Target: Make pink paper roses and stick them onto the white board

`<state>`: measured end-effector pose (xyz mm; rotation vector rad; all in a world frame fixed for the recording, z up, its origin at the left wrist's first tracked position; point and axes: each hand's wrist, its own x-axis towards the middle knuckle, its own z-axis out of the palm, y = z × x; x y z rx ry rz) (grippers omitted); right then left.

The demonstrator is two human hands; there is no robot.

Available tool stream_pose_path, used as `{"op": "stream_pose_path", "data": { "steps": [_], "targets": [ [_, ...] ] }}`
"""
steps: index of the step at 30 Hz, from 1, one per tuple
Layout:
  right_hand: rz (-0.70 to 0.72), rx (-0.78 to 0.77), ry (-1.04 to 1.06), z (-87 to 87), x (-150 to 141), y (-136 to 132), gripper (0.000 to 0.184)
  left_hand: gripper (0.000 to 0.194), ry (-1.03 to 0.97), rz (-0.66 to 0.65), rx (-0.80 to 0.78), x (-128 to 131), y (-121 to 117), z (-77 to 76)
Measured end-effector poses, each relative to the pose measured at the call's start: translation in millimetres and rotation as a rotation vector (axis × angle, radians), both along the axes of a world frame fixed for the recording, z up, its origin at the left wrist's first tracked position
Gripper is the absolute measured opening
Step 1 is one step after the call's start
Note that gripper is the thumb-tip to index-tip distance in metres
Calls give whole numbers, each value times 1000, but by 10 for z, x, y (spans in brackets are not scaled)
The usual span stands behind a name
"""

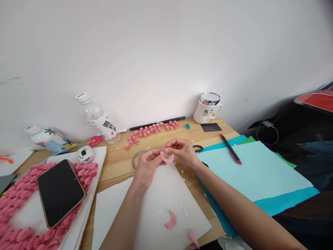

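Note:
Both hands meet over the top of a white board (156, 208), pinching a curled pink paper strip (169, 159) between them. My left hand (148, 166) grips its left side, fingertips pressed together. From the right, my right hand (182, 152) pinches the strip's upper end with thumb and forefinger. A curved pink paper scrap (171, 220) lies lower on the board, and another pink piece (193, 239) sits at its lower edge. Behind the hands are several small rolled pink paper roses (148, 131). A roll of tape (135, 158) rests just left of my left hand.
On the left, a phone (61, 192) lies on a board covered with pink paper roses (18, 194). A water bottle (104, 121) and a mug (206, 109) stand near the wall. At right, a pen (231, 149) lies on light blue paper sheets (255, 170); scissors (198, 148) are partly hidden.

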<state>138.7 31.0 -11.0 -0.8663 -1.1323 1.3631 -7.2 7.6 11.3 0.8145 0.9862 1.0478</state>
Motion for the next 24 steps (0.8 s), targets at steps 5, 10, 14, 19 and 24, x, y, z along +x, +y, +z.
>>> {"op": "stream_pose_path", "data": {
  "steps": [5,10,14,19,24],
  "targets": [
    [47,50,-54,20,2,-14,21,22,-25,51,-7,-38,25,-10],
    [51,25,-14,37,-4,-27,22,25,50,42,26,-23,17,-2],
    [86,42,3,17,1,-26,23,24,88,10,70,-12,3,-20],
    [100,41,35,-12,7,-13,22,21,112,18,86,-15,1,-52],
    [66,78,0,5,6,-4,21,21,117,55,97,-18,15,-64]
  ]
}}
